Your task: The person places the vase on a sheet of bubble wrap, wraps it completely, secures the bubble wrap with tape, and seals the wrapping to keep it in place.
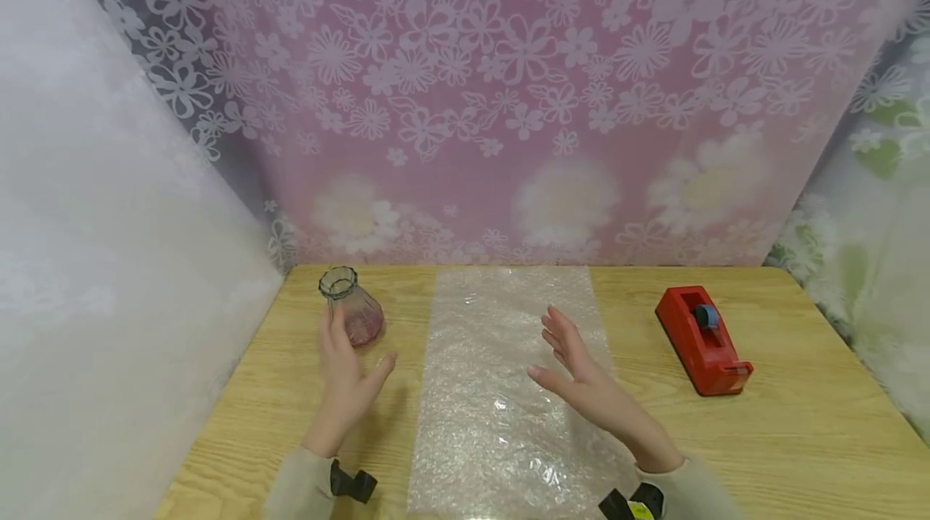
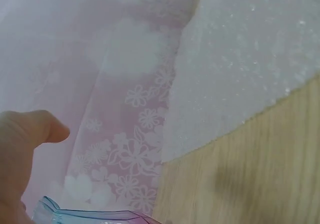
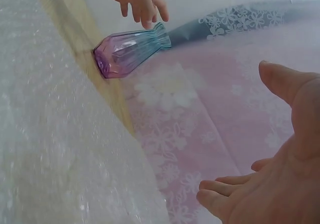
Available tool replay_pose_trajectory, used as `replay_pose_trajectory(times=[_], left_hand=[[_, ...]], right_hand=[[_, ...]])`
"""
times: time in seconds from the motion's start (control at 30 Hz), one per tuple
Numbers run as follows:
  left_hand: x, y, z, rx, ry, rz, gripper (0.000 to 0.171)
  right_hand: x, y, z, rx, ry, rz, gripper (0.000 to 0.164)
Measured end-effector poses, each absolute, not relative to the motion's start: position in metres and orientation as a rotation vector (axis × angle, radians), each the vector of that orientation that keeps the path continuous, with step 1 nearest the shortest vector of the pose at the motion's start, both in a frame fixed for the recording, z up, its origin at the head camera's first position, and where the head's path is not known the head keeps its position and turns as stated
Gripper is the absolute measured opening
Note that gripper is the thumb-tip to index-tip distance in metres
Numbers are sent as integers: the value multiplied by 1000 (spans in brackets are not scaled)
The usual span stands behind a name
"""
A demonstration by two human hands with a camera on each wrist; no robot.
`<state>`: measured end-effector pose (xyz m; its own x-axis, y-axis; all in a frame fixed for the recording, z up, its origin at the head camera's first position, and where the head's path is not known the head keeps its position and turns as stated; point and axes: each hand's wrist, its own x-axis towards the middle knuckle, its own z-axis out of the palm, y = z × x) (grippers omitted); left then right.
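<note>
- Your left hand (image 1: 345, 384), fingers extended, is at the glass vase (image 1: 363, 321); contact unclear.
- Your right hand (image 1: 592, 384), empty, is well apart, over the bubble wrap (image 1: 479, 358).
- Vase stands on the surface (image 1: 799, 439), left of wrap; a high bump could tip it.

Soft, even light fills the head view, laying a faint shadow on the bench (image 1: 814, 439) beside the left hand (image 1: 347, 389). White glints dot the plastic sheet (image 1: 487, 391), brightest towards its near end. Both wrist views look hazier, the floral backdrop (image 2: 125, 98) washed out; a pale highlight streaks the vase (image 3: 131, 53).
</note>
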<state>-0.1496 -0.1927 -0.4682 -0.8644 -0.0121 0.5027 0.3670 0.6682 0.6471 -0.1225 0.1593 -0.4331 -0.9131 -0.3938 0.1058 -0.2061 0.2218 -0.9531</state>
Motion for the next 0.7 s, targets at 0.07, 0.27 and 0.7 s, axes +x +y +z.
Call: replay_pose_trajectory(times=[0.07,0.27,0.7], left_hand=[[-154,-192,-465,-233,-2387,-1148,104],[-164,-190,-460,-63,-2351,-1373,109],[-186,-198,-457,128,-2122,-1703,106]], right_hand=[[-128,152,-434,-567,2283,-1822,86],[-141,133,-444,-501,2168,-1906,85],[-157,100,-478,-298,2035,-2054,78]])
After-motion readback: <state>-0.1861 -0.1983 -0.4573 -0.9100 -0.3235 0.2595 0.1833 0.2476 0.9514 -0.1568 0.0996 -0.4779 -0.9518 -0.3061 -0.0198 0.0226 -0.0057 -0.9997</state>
